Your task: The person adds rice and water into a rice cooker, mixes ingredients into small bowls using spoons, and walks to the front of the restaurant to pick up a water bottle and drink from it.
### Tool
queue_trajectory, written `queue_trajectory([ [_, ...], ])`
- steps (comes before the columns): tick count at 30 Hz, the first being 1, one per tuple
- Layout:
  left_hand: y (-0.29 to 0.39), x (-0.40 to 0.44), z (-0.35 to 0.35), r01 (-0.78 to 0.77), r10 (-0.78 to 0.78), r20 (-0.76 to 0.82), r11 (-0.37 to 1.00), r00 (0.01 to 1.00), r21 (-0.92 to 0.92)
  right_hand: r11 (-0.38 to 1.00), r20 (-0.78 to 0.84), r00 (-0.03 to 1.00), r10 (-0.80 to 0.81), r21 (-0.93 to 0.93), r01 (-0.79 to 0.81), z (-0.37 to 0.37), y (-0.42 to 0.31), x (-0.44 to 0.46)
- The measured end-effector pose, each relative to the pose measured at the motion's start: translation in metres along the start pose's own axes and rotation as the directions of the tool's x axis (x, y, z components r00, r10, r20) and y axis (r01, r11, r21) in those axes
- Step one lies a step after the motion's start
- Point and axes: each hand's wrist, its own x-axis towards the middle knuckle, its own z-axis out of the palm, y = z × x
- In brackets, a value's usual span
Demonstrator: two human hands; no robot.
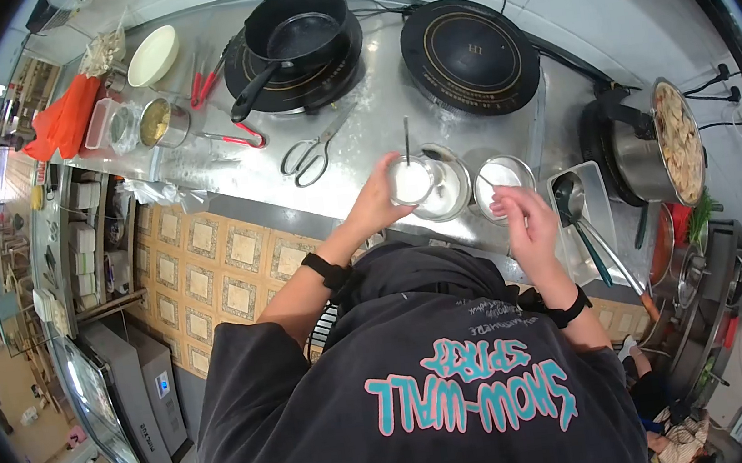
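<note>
My left hand (376, 196) is wrapped round a small round cup (411, 192) of white contents. A thin handle (407, 136) stands up at the cup's far edge. Beside the cup, a wider round container (447, 193) also shows white inside. My right hand (527, 221) is closed in a pinch on a thin spoon-like handle, whose end reaches into another round container (504, 175) of white powder-like contents. The tip of that utensil is too small to make out. A pair of scissors (312, 158) lies on the steel counter (360, 132) to the left.
A black pan (298, 29) stands on the left induction cooker, with a second cooker (471, 51) to its right. Red-handled tongs (237, 138) lie near a metal pot (164, 124). At right are a tray (600, 196) of ladles and a full steel pot (640, 146).
</note>
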Motion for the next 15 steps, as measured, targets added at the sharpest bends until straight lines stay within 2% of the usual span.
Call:
queue_trajectory([
  [1,-0.001,-0.001,-0.001,0.007,-0.007,-0.016,1.0,1.0,0.016,0.998,-0.027,0.998,0.061,0.004,-0.061,-0.002,0.004,0.001],
  [4,-0.005,-0.005,-0.006,0.032,-0.03,-0.035,0.998,0.999,0.048,0.969,0.053,0.971,0.233,-0.095,-0.227,0.011,0.049,0.003],
  [5,-0.005,-0.006,-0.007,0.047,-0.046,-0.03,0.998,0.998,0.05,0.969,0.088,0.977,0.192,-0.175,-0.175,0.017,0.069,0.001],
  [8,-0.011,-0.01,-0.01,0.043,-0.041,-0.051,0.999,0.998,0.031,0.924,0.128,0.915,0.382,-0.07,-0.376,0.035,0.099,-0.003],
  [9,-0.013,-0.011,-0.01,0.04,-0.039,-0.067,0.999,0.997,0.02,0.855,0.217,0.854,0.472,0.123,-0.504,0.036,0.105,0.0],
  [11,-0.017,-0.013,-0.01,0.025,-0.024,-0.094,1.0,0.995,0.017,0.725,0.292,0.774,0.562,0.276,-0.631,0.039,0.116,0.002],
  [15,-0.02,-0.014,-0.016,0.006,-0.003,-0.133,1.0,0.991,0.022,0.51,0.339,0.663,0.668,0.44,-0.739,0.025,0.118,0.004],
])
